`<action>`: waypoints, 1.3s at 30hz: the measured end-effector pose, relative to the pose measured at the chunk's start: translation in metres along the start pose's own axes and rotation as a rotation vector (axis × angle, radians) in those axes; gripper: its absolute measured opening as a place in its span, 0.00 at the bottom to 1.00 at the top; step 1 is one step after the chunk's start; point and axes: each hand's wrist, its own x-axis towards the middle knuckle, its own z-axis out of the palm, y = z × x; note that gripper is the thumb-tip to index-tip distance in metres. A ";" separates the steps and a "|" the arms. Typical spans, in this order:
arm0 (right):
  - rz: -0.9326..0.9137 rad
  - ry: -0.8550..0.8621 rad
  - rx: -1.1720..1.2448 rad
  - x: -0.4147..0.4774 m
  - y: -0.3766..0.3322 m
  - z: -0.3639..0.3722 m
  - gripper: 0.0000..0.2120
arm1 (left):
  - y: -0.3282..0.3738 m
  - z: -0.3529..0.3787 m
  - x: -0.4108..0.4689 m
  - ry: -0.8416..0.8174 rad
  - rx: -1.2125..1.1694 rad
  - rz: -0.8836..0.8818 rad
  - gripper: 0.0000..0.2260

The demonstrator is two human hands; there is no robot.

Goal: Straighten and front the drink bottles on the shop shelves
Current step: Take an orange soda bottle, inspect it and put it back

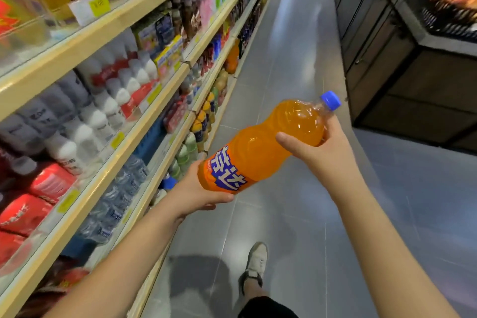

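Out over the grey tiled aisle floor (296, 59), just off the cream shelves (93, 171): orange soda bottle (254, 152), tilted; smooth waisted clear plastic, round blue cap (331, 100), blue-and-white label (227, 173). Base cupped in left hand (196, 196); shoulder gripped by right hand (327, 152).

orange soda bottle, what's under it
The left hand holds the orange soda bottle from below at its base; the right hand grips near the neck. Beneath them is grey floor. The left hand hides the bottle's bottom face.
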 end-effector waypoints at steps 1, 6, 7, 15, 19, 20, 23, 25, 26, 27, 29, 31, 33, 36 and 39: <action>-0.019 0.004 0.002 0.018 0.004 -0.007 0.37 | 0.008 0.006 0.018 0.006 -0.004 0.003 0.42; -0.054 0.001 0.035 0.114 0.016 -0.045 0.35 | 0.057 0.031 0.109 0.040 -0.004 0.004 0.43; -0.057 -0.003 0.041 0.133 0.017 -0.053 0.35 | 0.068 0.036 0.125 0.042 -0.007 -0.002 0.45; -0.051 0.007 0.032 0.274 0.018 -0.101 0.37 | 0.148 0.062 0.248 0.042 -0.003 -0.002 0.42; -0.046 0.029 -0.017 0.346 0.031 -0.115 0.41 | 0.177 0.063 0.325 0.015 -0.004 -0.008 0.44; -0.048 0.036 -0.028 0.366 0.035 -0.118 0.41 | 0.183 0.062 0.346 0.006 -0.005 -0.002 0.42; -0.054 0.071 -0.067 0.427 0.047 -0.123 0.42 | 0.201 0.058 0.414 -0.009 0.005 0.034 0.38; -0.058 0.082 -0.078 0.469 0.054 -0.123 0.42 | 0.213 0.056 0.459 -0.017 0.002 0.044 0.40; -0.057 0.087 -0.080 0.490 0.057 -0.124 0.42 | 0.220 0.055 0.482 -0.027 -0.001 0.042 0.42; -0.053 0.094 -0.084 0.510 0.059 -0.124 0.41 | 0.227 0.054 0.503 -0.038 -0.002 0.034 0.44; -0.050 0.114 -0.087 0.551 0.062 -0.127 0.40 | 0.244 0.052 0.543 -0.070 0.003 0.024 0.46; -0.048 0.117 -0.089 0.590 0.063 -0.132 0.39 | 0.263 0.049 0.580 -0.092 0.012 0.020 0.48; -0.044 0.113 -0.090 0.626 0.064 -0.137 0.38 | 0.280 0.049 0.613 -0.105 0.015 0.015 0.48; -0.043 0.111 -0.082 0.681 0.069 -0.148 0.36 | 0.304 0.054 0.662 -0.101 0.015 0.008 0.47; -0.037 0.079 -0.077 0.738 0.081 -0.162 0.37 | 0.324 0.063 0.710 -0.077 0.014 -0.004 0.48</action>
